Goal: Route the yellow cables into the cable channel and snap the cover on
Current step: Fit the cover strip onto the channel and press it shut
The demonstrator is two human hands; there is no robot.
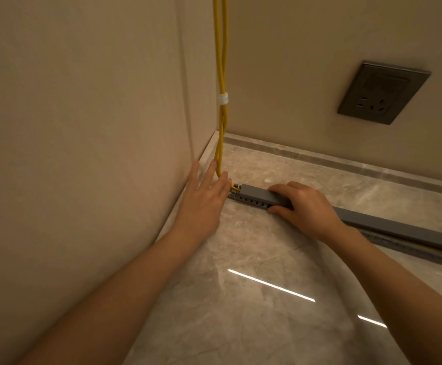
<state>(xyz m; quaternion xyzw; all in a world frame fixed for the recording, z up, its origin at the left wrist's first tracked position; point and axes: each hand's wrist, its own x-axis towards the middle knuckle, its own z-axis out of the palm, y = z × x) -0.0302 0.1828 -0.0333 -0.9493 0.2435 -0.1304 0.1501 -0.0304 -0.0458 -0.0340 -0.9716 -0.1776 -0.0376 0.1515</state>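
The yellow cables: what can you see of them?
The yellow cables are two thin, smooth, plastic-looking strands hanging down the wall corner, bundled partway by a white tie. Below it they cross, reach the floor, and bend sideways into the open end of the grey channel, under its cover. The left hand touches them at the bend, fingers flat. A yellow strip shows again in the channel at far right.

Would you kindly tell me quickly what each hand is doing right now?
Left hand: open, fingers spread against the yellow cables, gripping nothing.
Right hand: closed over the grey plastic channel cover.
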